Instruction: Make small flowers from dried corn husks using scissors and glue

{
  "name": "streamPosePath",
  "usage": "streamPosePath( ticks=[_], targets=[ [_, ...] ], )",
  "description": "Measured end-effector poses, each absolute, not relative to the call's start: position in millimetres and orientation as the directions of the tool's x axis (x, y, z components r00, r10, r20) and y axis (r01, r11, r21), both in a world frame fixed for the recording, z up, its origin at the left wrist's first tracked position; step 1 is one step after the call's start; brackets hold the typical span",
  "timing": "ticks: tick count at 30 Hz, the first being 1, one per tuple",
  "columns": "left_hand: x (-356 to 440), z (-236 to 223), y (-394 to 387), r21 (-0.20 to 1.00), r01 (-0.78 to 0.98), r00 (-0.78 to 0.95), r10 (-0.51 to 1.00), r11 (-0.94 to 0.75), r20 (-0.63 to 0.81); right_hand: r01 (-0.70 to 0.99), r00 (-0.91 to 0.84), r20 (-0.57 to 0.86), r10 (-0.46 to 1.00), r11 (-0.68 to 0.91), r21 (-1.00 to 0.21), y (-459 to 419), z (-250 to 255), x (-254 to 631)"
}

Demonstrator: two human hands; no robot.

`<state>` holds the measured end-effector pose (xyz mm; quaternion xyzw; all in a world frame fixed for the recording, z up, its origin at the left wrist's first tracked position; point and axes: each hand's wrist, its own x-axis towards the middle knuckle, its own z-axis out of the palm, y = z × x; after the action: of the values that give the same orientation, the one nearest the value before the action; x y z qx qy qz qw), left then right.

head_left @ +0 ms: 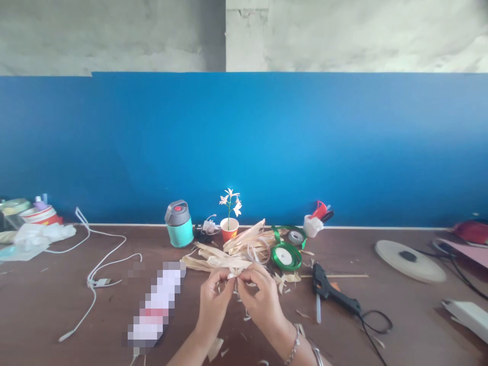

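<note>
My left hand [214, 300] and my right hand [263, 292] meet at the middle of the table, thumbs and fingertips pinched together. Between them they hold a small pale husk piece [234, 273] that looks like flower petals; the fingers hide part of it. Just beyond lies a pile of dried corn husks [213, 258]. To the right of my right hand is a cut husk flower piece [284, 280] among scraps. Behind the pile, a paper cup [230, 233] carries an upright stem with pale flowers [237, 208].
A black glue gun [335, 292] with its cord lies right, near a thin stick [343, 276]. Green ribbon [286, 255] sits behind. A teal flask [180, 226], a pixelated object [156, 310] and white cables [93, 274] are left. A pale disc [409, 262] lies far right.
</note>
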<state>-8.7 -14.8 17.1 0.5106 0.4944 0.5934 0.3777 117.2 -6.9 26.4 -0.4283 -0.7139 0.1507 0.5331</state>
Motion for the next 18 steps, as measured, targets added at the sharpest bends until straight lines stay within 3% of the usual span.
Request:
streamPosePath(
  ticks=[8, 18],
  targets=[
    [-6.2, 13.3, -17.1, 0.969, -0.034, -0.186, 0.954, -0.244, 0.234, 0.515, -0.08, 0.705, 0.705, 0.635, -0.576, -9.4, 23.6, 117.8],
    [-9.5, 17.9, -15.2, 0.966, 0.04, -0.241, 0.936, -0.254, 0.256, 0.348, -0.102, 0.66, 0.745, 0.648, -0.678, -11.6, 24.0, 115.6]
  ],
)
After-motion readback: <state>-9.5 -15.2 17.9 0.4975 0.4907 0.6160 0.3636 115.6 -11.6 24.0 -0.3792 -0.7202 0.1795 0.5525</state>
